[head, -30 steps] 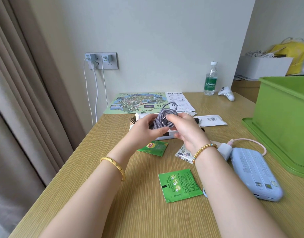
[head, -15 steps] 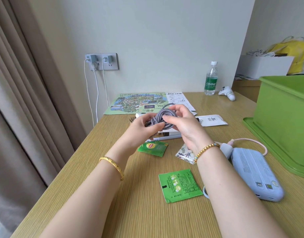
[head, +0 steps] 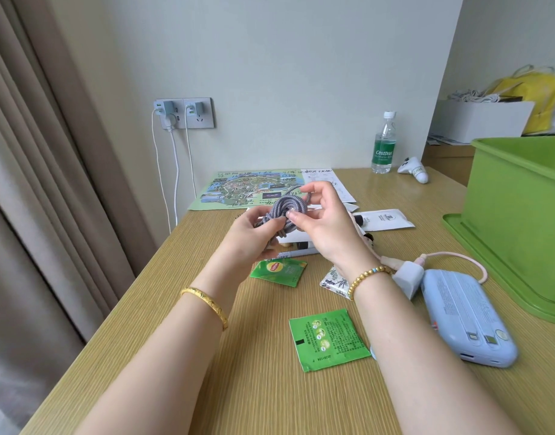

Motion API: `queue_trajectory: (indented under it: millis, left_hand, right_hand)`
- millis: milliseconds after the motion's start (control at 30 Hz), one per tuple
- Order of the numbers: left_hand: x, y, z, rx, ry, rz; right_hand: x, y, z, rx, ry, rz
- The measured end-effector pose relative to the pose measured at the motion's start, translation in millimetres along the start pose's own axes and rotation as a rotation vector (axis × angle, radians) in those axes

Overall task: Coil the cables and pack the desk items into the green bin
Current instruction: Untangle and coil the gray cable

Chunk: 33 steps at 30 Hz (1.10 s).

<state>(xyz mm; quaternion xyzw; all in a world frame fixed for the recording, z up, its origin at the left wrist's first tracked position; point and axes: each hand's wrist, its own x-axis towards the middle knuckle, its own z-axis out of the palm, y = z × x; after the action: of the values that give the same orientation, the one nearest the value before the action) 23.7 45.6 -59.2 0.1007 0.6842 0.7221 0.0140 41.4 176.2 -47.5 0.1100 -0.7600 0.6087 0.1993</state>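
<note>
A grey braided cable (head: 284,210), wound into a small coil, is held above the desk's middle. My left hand (head: 251,240) grips the coil from below and the left. My right hand (head: 326,224) pinches its end with thumb and fingertips from the right. The green bin (head: 521,215) stands on its lid at the right edge. A pale blue power bank (head: 464,318) with a pink cable (head: 452,257) and white plug lies near the bin. Two green tea sachets (head: 328,339) (head: 277,271) lie on the desk below my hands.
A map leaflet (head: 247,188), paper sheets and a white packet (head: 386,218) lie behind my hands. A water bottle (head: 383,144) and white controller (head: 414,169) stand at the back. Two chargers with white cables hang from the wall socket (head: 183,113). Curtain on the left.
Both hands have lifted the coil slightly and turned it; my right hand's fingers moved from wrapping around the coil to pinching its end at the coil's right side.
</note>
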Motion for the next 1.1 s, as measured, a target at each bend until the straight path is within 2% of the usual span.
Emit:
queue_trajectory:
  millis: [67,200,267,400,567,667,833,933,1033,1100]
  left_hand:
    - [0.2,-0.3,-2.5,-0.002,-0.050,-0.018]
    - [1.5,0.3,-10.9,-0.075,-0.256,-0.036]
    - [1.7,0.8,-14.2,-0.051,-0.279,-0.011]
    - [-0.1,1.1,-10.9,0.111,-0.204,0.078]
    - [-3.1,0.6,0.3,0.161,-0.104,0.141]
    - [-4.3,2.5,0.6,0.157,-0.098,0.163]
    - [-4.2,2.5,3.7,0.063,-0.090,0.082]
    - [-2.9,0.2,4.8,0.036,-0.080,0.071]
    - [-1.4,-6.5,8.5,-0.019,-0.032,0.078]
    - [0.6,-9.2,8.5,-0.008,0.044,0.124]
  right_hand:
    - [0.2,0.8,-1.3,0.052,-0.005,0.025]
    - [1.4,2.0,-4.8,0.248,0.023,0.101]
    - [1.7,2.5,-7.1,0.327,-0.023,0.179]
    - [0.5,2.6,-12.2,0.341,-0.196,0.203]
    - [1.5,4.7,-15.0,0.360,-0.123,0.176]
    - [2.2,5.4,-13.6,0.317,-0.088,0.135]
    - [1.9,3.8,-12.1,0.231,-0.048,0.079]
    - [1.4,4.1,-8.0,0.258,-0.021,0.035]
    - [0.9,7.6,0.9,0.325,0.023,0.086]
    - [1.3,11.1,3.6,0.314,-0.010,0.169]
